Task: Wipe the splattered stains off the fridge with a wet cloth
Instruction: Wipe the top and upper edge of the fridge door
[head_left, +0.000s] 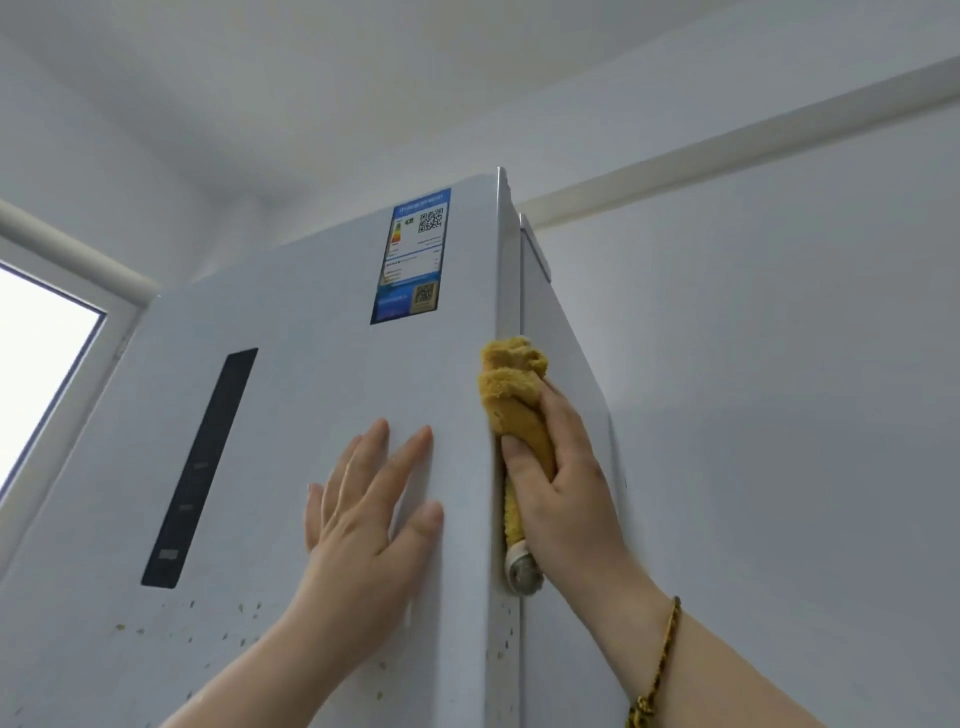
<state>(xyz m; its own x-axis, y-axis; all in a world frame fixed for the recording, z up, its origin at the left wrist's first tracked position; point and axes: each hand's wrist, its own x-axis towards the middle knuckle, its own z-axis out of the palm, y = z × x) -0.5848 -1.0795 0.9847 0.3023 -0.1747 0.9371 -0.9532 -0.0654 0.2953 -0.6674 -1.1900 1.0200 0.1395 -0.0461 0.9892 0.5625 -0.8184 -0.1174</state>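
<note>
Gripping a bunched yellow cloth (511, 387), the fingers (569, 421) of the right hand (563, 478) curl round its middle, the thumb lying along the fabric, and hold it against the right front edge of a white fridge (291, 338). The cloth stands upright along that edge. Its crumpled top rises above the hand, and its lower end hangs just below the palm, capped by a small whitish-grey piece whose nature cannot be told. A braided gold-coloured bracelet (658, 670) circles the right wrist.

Beside it, the left hand (363, 525) lies flat on the door, its fingers (413, 457) straight and spread, holding nothing, the thumb pointing towards the cloth. Small yellowish-brown stains (241, 608) speckle the door below the left hand and run down the front edge beneath the cloth.

To the left of the left hand, a narrow dark panel (202, 467) runs up the door. Higher up, near the top right corner, sits a blue label (413, 254) with two QR codes and a coloured rating scale; its print is too small to read. A bright window (41, 374) shows at far left, a plain pale wall (779, 389) stands to the right of the fridge, and the ceiling (363, 78) spans above.
</note>
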